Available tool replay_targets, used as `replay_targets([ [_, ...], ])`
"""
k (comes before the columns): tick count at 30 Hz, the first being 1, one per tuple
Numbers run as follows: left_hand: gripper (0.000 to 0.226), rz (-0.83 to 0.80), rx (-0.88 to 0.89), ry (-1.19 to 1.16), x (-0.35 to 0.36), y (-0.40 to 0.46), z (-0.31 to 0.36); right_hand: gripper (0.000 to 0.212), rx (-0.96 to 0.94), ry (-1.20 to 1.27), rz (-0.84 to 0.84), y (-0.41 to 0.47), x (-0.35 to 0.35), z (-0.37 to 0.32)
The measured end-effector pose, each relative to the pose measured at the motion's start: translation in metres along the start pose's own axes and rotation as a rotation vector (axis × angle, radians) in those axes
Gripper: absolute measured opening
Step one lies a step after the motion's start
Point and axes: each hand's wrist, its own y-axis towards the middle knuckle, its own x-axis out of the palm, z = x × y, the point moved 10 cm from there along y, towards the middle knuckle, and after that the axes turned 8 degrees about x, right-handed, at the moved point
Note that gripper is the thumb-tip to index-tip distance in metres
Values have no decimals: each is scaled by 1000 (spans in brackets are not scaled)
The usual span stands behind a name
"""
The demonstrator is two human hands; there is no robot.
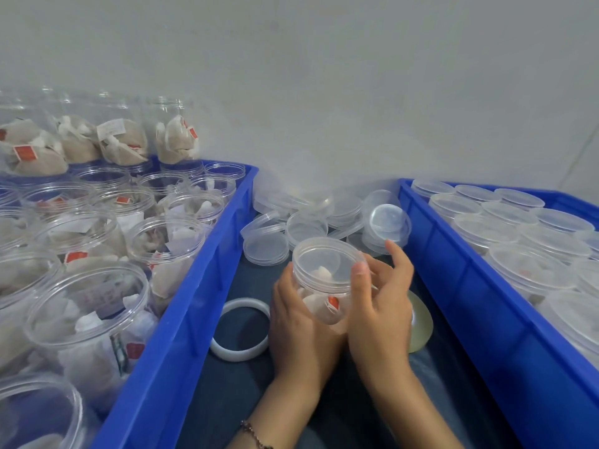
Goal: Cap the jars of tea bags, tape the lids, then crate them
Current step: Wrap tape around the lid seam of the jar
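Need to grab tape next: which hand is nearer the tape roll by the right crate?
Right. The right hand holds the jar directly in front of the tape roll, partly covering it. The left hand grips the jar's far side, farther away.

No legible text anywhere; only blurred print on red tags [333, 303] and white paper slips [111, 126].

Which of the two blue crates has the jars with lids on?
The right crate. Its jars all wear clear lids, while the jars in the left crate stand open.
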Motion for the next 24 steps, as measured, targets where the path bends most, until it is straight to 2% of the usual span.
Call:
replay_targets([
  [2, 102, 35, -15, -13, -2, 0, 1, 29, 32, 93, 172, 2, -21, 2],
  [4, 102, 64, 0, -11, -4, -1, 2, 13, 60, 195, 270, 5, -33, 4],
  [9, 104, 73, -5, -7, -4, -1, 0, 39, 172, 285, 18, 14, -5, 14],
  [11, 103, 80, 0, -5, -5, -1, 1, 31, 138, 291, 89, 12, -13, 13],
  [13, 104, 79, 1, -6, -6, -2, 1, 19, 111, 302, 232, 9, -31, 11],
  [15, 105, 80, 1, -11, -5, -2, 1, 19, 104, 333, 306, 8, -40, 10],
  [20, 101, 72, 23, -5, -4, 0, 1, 35, 78, 310, 140, 8, -18, 4],
  [24, 105, 68, 21, -3, -3, -1, 2, 22, 75, 350, 405, 4, -52, 7],
])
